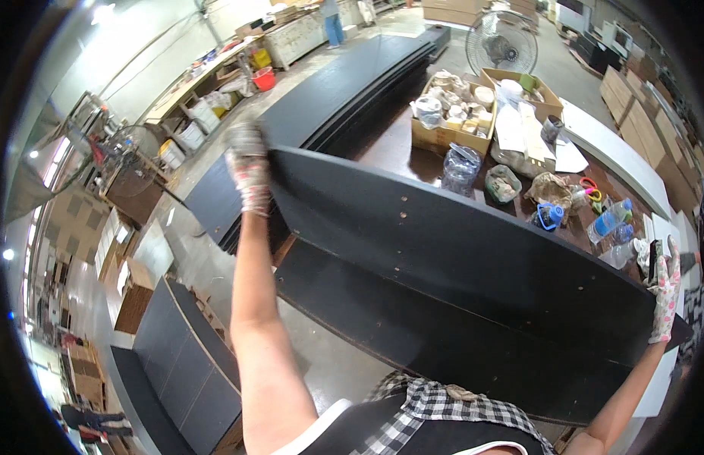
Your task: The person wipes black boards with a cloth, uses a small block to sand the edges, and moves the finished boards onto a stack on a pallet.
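A long black board [443,235] with several small holes stands tilted in front of me, above another long black board [405,315] that lies lower and nearer. My left hand [248,155], in a flower-patterned work glove and blurred at the fingers, is closed at the upright board's far left corner. At its right end is my right hand [664,292], in a similar glove, its fingers stretched upward and apart. A small dark thing [655,259] shows beside those fingers; I cannot tell what it is. The backs of both boards are hidden.
Behind the board, a table bears cardboard boxes [451,136] of rolls, plastic bottles [608,221], scissors [591,189] and a bag [549,189]. Stacked black panels [344,83] lie far left; a fan [502,49] stands behind. More black panels [177,364] sit at lower left.
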Demonstrator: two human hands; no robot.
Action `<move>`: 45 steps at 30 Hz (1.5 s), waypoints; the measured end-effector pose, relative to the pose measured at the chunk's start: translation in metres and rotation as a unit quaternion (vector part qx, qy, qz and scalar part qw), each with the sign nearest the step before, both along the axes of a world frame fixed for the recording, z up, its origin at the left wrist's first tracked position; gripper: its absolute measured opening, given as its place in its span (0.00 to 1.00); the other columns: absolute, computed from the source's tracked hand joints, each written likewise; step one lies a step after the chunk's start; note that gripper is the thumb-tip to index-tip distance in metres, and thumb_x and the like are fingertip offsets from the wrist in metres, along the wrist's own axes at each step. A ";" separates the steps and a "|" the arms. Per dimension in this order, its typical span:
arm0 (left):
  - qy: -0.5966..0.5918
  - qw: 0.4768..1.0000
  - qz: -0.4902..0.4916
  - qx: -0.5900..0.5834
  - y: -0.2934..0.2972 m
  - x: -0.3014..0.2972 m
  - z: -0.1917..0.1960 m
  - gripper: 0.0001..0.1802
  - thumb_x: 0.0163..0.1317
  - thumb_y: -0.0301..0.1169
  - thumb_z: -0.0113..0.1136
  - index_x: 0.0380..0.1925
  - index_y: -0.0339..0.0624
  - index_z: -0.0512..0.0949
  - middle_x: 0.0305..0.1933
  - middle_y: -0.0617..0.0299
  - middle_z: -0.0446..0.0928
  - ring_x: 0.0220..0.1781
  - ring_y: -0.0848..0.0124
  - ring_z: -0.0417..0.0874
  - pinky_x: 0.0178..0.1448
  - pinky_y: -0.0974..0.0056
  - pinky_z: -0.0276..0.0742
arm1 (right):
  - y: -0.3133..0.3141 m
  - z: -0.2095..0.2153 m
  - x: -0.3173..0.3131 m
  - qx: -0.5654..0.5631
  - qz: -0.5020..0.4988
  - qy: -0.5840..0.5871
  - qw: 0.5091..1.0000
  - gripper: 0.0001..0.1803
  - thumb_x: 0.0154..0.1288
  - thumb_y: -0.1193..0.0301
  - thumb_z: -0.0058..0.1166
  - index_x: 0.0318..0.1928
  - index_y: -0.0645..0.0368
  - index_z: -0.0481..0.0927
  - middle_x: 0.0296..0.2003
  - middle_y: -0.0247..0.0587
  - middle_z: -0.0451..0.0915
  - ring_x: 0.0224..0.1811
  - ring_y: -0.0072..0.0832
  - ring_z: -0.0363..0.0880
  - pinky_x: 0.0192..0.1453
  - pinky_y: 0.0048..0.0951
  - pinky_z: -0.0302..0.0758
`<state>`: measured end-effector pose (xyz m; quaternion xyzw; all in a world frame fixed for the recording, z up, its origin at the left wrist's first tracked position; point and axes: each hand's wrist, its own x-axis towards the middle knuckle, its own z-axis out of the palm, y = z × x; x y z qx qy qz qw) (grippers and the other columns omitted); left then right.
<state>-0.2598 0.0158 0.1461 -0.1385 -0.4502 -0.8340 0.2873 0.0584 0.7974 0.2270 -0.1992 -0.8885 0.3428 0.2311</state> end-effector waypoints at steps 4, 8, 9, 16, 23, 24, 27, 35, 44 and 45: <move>-0.086 0.993 0.057 0.065 -0.021 -0.010 -0.045 0.24 0.76 0.40 0.43 0.66 0.40 0.68 0.68 0.60 0.70 0.63 0.67 0.74 0.65 0.62 0.69 | 0.000 0.023 0.024 0.028 -0.038 -0.029 0.998 0.32 0.66 0.60 0.56 0.70 0.51 0.66 0.47 0.40 0.77 0.49 0.28 0.75 0.55 0.31 0.72; -0.199 0.957 0.212 -0.015 0.001 0.001 -0.063 0.27 0.76 0.48 0.42 0.61 0.37 0.71 0.62 0.58 0.75 0.57 0.64 0.74 0.69 0.59 0.64 | -0.056 0.054 -0.009 0.089 -0.007 -0.112 0.990 0.33 0.64 0.59 0.58 0.69 0.51 0.68 0.49 0.42 0.78 0.52 0.32 0.76 0.59 0.35 0.71; -0.173 0.976 0.125 0.047 0.004 0.007 -0.050 0.25 0.75 0.42 0.42 0.64 0.38 0.69 0.64 0.56 0.73 0.61 0.63 0.73 0.71 0.56 0.63 | -0.075 0.061 -0.025 0.100 0.015 -0.139 0.985 0.33 0.63 0.59 0.58 0.68 0.51 0.68 0.49 0.42 0.78 0.53 0.33 0.76 0.60 0.36 0.71; -0.233 0.843 0.406 -0.266 -0.006 0.034 -0.033 0.27 0.66 0.31 0.47 0.64 0.34 0.64 0.56 0.50 0.74 0.51 0.63 0.78 0.58 0.57 0.72 | -0.169 0.038 -0.180 0.095 0.284 -0.249 0.921 0.23 0.59 0.63 0.59 0.54 0.58 0.74 0.48 0.46 0.79 0.49 0.36 0.78 0.56 0.36 0.74; -0.159 0.859 0.404 -0.272 -0.024 0.042 -0.061 0.18 0.57 0.24 0.61 0.49 0.33 0.78 0.44 0.55 0.83 0.39 0.63 0.84 0.44 0.62 0.82 | -0.186 -0.060 -0.294 0.241 0.291 -0.246 0.893 0.22 0.54 0.61 0.60 0.45 0.64 0.74 0.41 0.58 0.79 0.48 0.52 0.78 0.53 0.42 0.74; -0.149 0.856 0.411 -0.275 -0.025 0.044 -0.063 0.18 0.58 0.26 0.60 0.50 0.32 0.78 0.45 0.53 0.82 0.38 0.64 0.84 0.44 0.63 0.82 | -0.183 -0.071 -0.306 0.256 0.293 -0.242 0.889 0.23 0.53 0.62 0.61 0.44 0.65 0.75 0.39 0.57 0.79 0.45 0.50 0.79 0.50 0.42 0.75; -0.077 0.799 0.464 -0.374 -0.019 0.049 -0.059 0.20 0.63 0.33 0.58 0.51 0.31 0.78 0.48 0.49 0.82 0.37 0.65 0.84 0.42 0.64 0.82 | -0.171 -0.105 -0.346 0.282 0.282 -0.237 0.886 0.22 0.48 0.63 0.63 0.40 0.66 0.78 0.36 0.56 0.80 0.42 0.47 0.80 0.45 0.42 0.76; -0.225 0.768 0.457 -0.388 -0.004 0.052 -0.051 0.21 0.69 0.38 0.50 0.49 0.29 0.75 0.39 0.53 0.82 0.30 0.70 0.81 0.33 0.64 0.80 | -0.168 -0.118 -0.355 0.408 0.270 -0.230 0.841 0.21 0.55 0.62 0.65 0.44 0.63 0.77 0.37 0.53 0.81 0.43 0.46 0.80 0.48 0.42 0.75; -0.186 0.800 0.474 -0.317 -0.005 0.050 -0.045 0.18 0.68 0.36 0.49 0.43 0.31 0.77 0.33 0.56 0.82 0.25 0.69 0.80 0.27 0.66 0.79 | -0.225 0.052 -0.222 0.099 0.411 -0.375 0.825 0.21 0.67 0.60 0.55 0.55 0.60 0.78 0.49 0.44 0.81 0.53 0.32 0.77 0.60 0.34 0.71; -0.182 0.885 0.377 -0.202 -0.008 0.047 -0.050 0.13 0.66 0.32 0.51 0.41 0.32 0.78 0.33 0.56 0.82 0.26 0.68 0.79 0.30 0.64 0.79 | -0.222 0.069 -0.196 -0.004 0.414 -0.383 0.826 0.21 0.68 0.62 0.55 0.56 0.60 0.78 0.52 0.44 0.81 0.55 0.31 0.77 0.61 0.34 0.71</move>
